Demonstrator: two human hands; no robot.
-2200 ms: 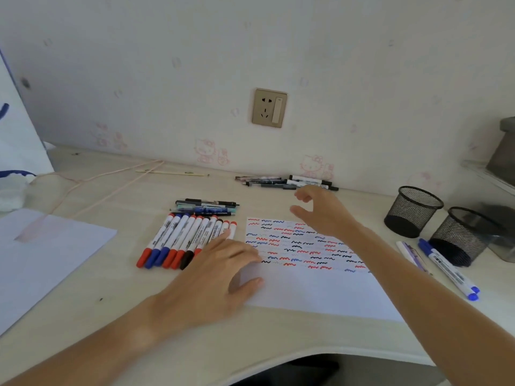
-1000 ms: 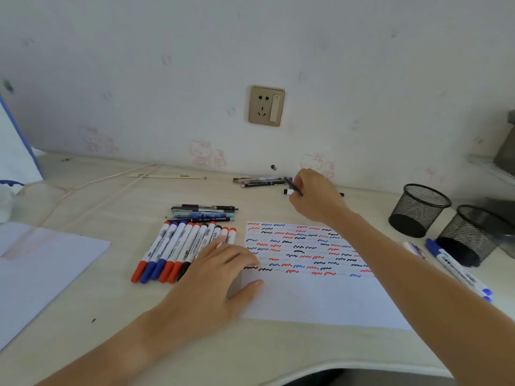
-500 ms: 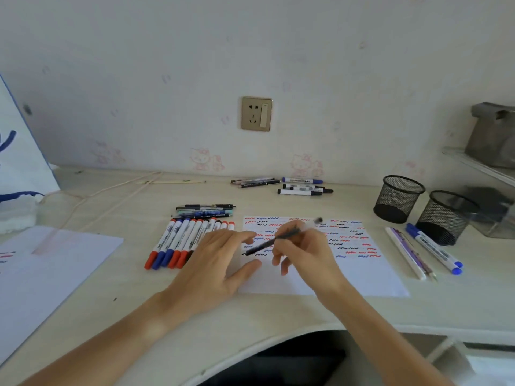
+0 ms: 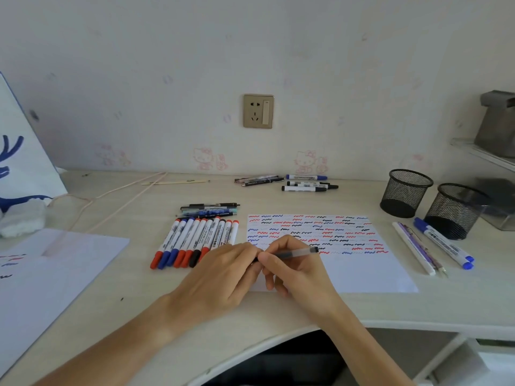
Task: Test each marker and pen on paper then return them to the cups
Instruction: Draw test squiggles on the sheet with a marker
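A clear-barrelled black pen (image 4: 292, 252) lies level above the white test paper (image 4: 362, 270), which carries rows of red, blue and black squiggles. My right hand (image 4: 295, 270) grips the pen's barrel. My left hand (image 4: 223, 280) meets it at the pen's left end, fingertips pinched there; whether they hold a cap is hidden. A row of white markers (image 4: 195, 240) lies left of the paper, with several pens (image 4: 209, 210) just behind it. More pens (image 4: 259, 180) and markers (image 4: 306, 184) lie near the wall. Two black mesh cups (image 4: 405, 193) (image 4: 455, 211) stand at the right.
A blue-capped marker (image 4: 443, 242) and thin pens (image 4: 415, 247) lie between the test paper and the cups. A second sheet (image 4: 50, 274) covers the left of the desk, with a white bag (image 4: 19, 151) behind it. A cord (image 4: 111, 201) runs across the back left. The desk's curved front edge (image 4: 278, 335) is near.
My right hand picked a pen from the group near the wall and brought it back over the paper. My left hand lifted from the paper and closed onto the pen's left end.
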